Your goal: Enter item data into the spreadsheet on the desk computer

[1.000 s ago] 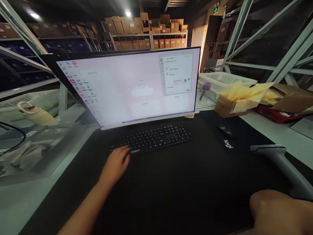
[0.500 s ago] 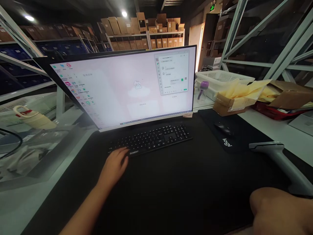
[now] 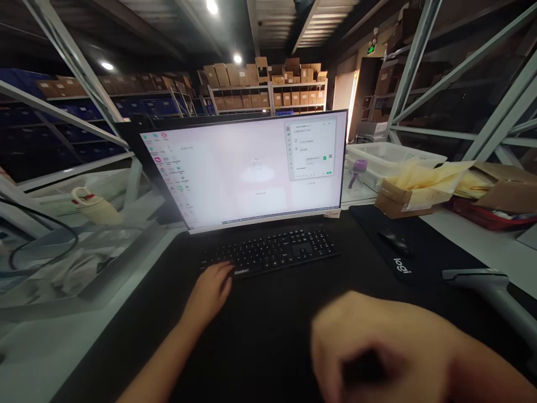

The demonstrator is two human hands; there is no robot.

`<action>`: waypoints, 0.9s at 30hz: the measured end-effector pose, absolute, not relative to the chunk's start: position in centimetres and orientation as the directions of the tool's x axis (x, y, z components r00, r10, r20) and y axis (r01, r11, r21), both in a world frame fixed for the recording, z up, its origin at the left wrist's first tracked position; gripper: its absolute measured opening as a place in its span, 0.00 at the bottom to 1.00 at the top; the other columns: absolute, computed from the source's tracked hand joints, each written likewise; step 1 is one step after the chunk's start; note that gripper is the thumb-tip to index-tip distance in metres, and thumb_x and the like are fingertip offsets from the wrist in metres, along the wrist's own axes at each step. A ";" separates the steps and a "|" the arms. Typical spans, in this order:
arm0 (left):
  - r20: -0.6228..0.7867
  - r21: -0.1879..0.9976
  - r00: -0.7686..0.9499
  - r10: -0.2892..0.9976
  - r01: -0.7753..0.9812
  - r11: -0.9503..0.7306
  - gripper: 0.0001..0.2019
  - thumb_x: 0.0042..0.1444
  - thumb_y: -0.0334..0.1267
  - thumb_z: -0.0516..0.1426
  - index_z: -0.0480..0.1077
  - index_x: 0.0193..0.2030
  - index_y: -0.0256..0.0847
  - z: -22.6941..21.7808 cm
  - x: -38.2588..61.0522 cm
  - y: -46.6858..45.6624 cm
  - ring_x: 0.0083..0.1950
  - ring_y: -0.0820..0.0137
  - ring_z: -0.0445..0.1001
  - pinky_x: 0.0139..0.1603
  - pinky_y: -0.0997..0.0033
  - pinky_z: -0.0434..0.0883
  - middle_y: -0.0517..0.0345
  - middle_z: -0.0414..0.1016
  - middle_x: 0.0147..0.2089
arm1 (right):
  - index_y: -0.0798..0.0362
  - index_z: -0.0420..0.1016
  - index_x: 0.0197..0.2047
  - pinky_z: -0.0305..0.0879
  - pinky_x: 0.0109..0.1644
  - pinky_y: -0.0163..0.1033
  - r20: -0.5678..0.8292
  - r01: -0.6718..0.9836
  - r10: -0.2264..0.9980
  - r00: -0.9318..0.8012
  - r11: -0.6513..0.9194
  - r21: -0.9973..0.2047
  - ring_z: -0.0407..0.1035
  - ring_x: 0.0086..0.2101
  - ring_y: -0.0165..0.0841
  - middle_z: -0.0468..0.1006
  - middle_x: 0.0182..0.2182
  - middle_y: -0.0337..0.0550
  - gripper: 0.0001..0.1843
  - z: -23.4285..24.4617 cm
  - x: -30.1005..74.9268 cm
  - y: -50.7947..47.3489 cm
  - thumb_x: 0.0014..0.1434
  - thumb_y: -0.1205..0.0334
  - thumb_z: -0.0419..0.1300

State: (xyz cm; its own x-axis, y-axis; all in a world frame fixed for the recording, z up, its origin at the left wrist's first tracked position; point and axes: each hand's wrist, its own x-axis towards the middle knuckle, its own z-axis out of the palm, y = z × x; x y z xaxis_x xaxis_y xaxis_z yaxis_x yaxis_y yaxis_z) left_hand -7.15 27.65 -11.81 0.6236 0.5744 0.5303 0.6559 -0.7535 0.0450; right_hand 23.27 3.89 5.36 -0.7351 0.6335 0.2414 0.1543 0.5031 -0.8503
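My left hand (image 3: pixel 213 286) lies at the lower left corner of a black keyboard (image 3: pixel 289 254), its fingers stretched out over the keys. In the foreground my right hand (image 3: pixel 377 330) hangs above the black desk mat (image 3: pixel 268 324). It is blurred, its fingers bent downward with a dark gap beside the thumb, and the fingertips are hidden. Behind the keyboard stands a lit monitor (image 3: pixel 226 179) showing desktop icons and a chat window. To the right of the right hand lies a grey handheld scanner (image 3: pixel 482 282). A black mouse (image 3: pixel 395 242) rests on a dark mouse pad (image 3: pixel 419 257).
Right of the monitor are a purple-topped clear bottle (image 3: pixel 359 168), a white basket (image 3: pixel 394 154) and a cardboard box (image 3: pixel 403 201) with yellow envelopes. On the left, a cream bottle (image 3: pixel 98 207) stands near a grey tray (image 3: pixel 104 274). Shelves with cartons (image 3: pixel 247 101) fill the background.
My right hand has come from the lower right corner leftward and up, over the mat. The view has tilted up and shifted left. My left hand stays at the keyboard.
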 end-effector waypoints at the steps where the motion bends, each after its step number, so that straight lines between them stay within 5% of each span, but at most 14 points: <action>1: 0.528 0.047 0.621 0.579 0.659 -0.751 0.17 0.65 0.40 0.50 0.72 0.54 0.38 -11.9 -7.2 27.6 0.57 0.57 0.73 0.61 0.51 0.71 0.45 0.75 0.56 | 0.51 0.74 0.37 0.68 0.45 0.32 0.257 0.310 0.738 -0.624 0.536 -0.785 0.70 0.37 0.27 0.76 0.35 0.39 0.06 4.0 22.5 5.3 0.55 0.68 0.57; 5: 0.519 0.058 0.608 0.601 0.677 -0.734 0.17 0.65 0.40 0.49 0.72 0.55 0.38 -11.9 -7.2 27.5 0.58 0.57 0.72 0.61 0.50 0.70 0.45 0.75 0.57 | 0.52 0.74 0.42 0.67 0.47 0.36 0.240 0.693 0.915 -0.325 0.403 -0.598 0.69 0.40 0.30 0.75 0.40 0.40 0.13 -2.5 20.4 10.8 0.53 0.71 0.57; 13: 0.516 0.064 0.598 0.614 0.687 -0.724 0.19 0.66 0.42 0.49 0.71 0.58 0.39 -12.6 -6.8 27.9 0.62 0.57 0.70 0.64 0.49 0.68 0.45 0.73 0.61 | 0.58 0.69 0.58 0.57 0.66 0.51 0.385 0.890 0.856 -0.344 0.428 -0.155 0.60 0.59 0.43 0.67 0.60 0.54 0.20 -7.7 16.4 19.3 0.65 0.61 0.54; 18: 0.410 -0.048 0.667 0.623 0.697 -0.715 0.27 0.66 0.46 0.50 0.57 0.71 0.52 -13.3 -6.7 27.8 0.71 0.52 0.60 0.66 0.34 0.60 0.53 0.59 0.72 | 0.55 0.58 0.69 0.42 0.71 0.62 0.329 0.916 0.901 -0.284 0.356 -0.185 0.44 0.68 0.52 0.54 0.69 0.53 0.31 -9.7 14.3 21.1 0.69 0.47 0.49; 27: 0.450 -0.085 0.654 0.608 0.709 -0.700 0.25 0.66 0.45 0.50 0.57 0.70 0.55 -14.1 -7.1 28.4 0.70 0.57 0.61 0.68 0.42 0.61 0.55 0.61 0.71 | 0.58 0.58 0.69 0.37 0.73 0.58 0.273 0.901 0.918 -0.288 0.357 -0.248 0.42 0.69 0.48 0.52 0.70 0.55 0.31 -9.8 14.8 20.8 0.69 0.51 0.47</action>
